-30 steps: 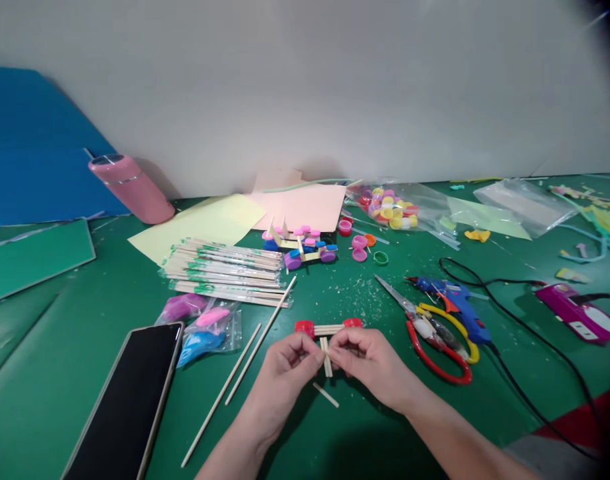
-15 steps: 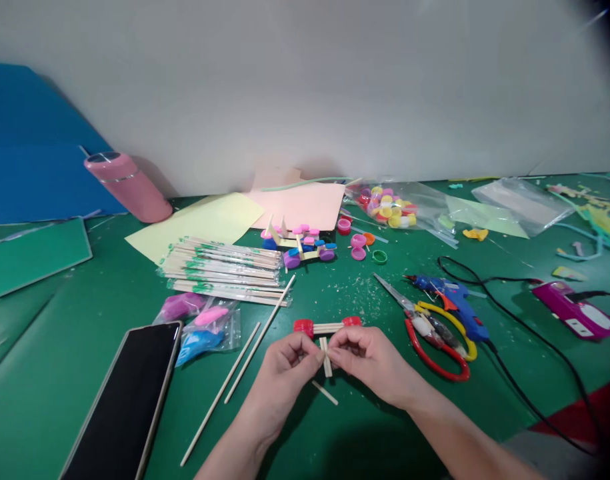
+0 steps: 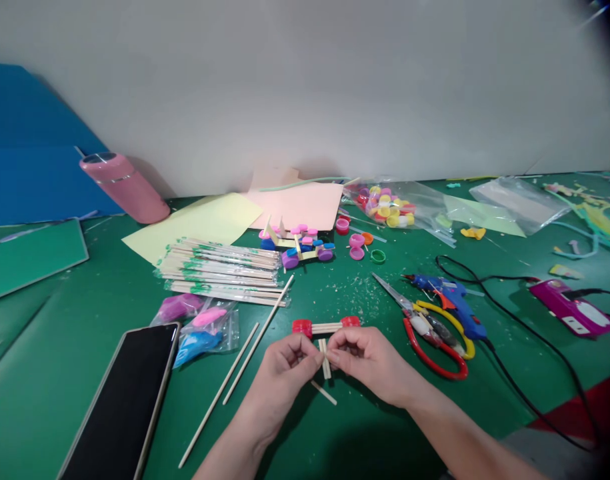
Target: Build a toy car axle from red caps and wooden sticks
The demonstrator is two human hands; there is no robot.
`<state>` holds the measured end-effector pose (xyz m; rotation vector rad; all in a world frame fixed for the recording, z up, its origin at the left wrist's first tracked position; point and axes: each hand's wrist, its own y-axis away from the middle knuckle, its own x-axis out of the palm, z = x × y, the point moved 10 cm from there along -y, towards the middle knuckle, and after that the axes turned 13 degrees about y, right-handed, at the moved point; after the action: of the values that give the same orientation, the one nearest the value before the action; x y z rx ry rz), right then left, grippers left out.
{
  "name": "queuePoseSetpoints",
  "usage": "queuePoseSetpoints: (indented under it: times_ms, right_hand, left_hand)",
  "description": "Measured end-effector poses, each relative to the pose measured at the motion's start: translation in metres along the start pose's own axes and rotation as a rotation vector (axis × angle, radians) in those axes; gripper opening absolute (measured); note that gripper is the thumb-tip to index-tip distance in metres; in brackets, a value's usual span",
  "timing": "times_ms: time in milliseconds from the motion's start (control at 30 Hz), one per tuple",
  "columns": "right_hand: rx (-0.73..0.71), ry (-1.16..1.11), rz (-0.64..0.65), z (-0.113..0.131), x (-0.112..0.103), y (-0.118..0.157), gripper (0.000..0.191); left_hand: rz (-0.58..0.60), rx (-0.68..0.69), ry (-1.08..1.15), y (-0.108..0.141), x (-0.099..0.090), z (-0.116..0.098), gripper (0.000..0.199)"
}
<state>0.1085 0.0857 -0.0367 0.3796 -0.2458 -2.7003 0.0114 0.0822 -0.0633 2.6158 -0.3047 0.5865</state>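
Between my two hands, short wooden stick pieces [image 3: 327,368] stand out above and below the fingertips. My left hand [image 3: 295,363] pinches them from the left, and my right hand [image 3: 361,360] pinches from the right, with fingertips nearly touching. Just beyond the fingers lies a small bundle of sticks [image 3: 327,328] with red round caps [image 3: 302,328] at its ends. One loose short stick [image 3: 324,393] rests on the green table below my hands. Two long sticks [image 3: 259,339] lie to the left of my left hand.
Left are a phone [image 3: 119,400], clay bags [image 3: 199,340] and wrapped sticks [image 3: 225,270]. Small wheeled models [image 3: 305,253] and bottle caps [image 3: 356,253] sit beyond. Scissors [image 3: 437,350], a blue glue gun [image 3: 457,303] and its black cable lie right. A pink bottle [image 3: 129,190] stands back left.
The whole view has shifted very slightly. Both hands keep the same pinch on the short sticks.
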Motion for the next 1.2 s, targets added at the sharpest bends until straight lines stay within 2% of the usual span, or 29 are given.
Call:
queuePoseSetpoints:
  times_ms: [767,1200]
  right_hand:
    - [0.042,-0.015,0.008,-0.0012,0.0028,0.0006,0.014]
    - [0.051,-0.047,0.023,-0.0064,0.0038,-0.0008,0.023]
  left_hand:
    - [0.016,0.018,0.015,-0.0007,0.0008,-0.0006,0.021]
    - [0.018,0.022,-0.011,-0.0004,0.0033,-0.0035,0.023]
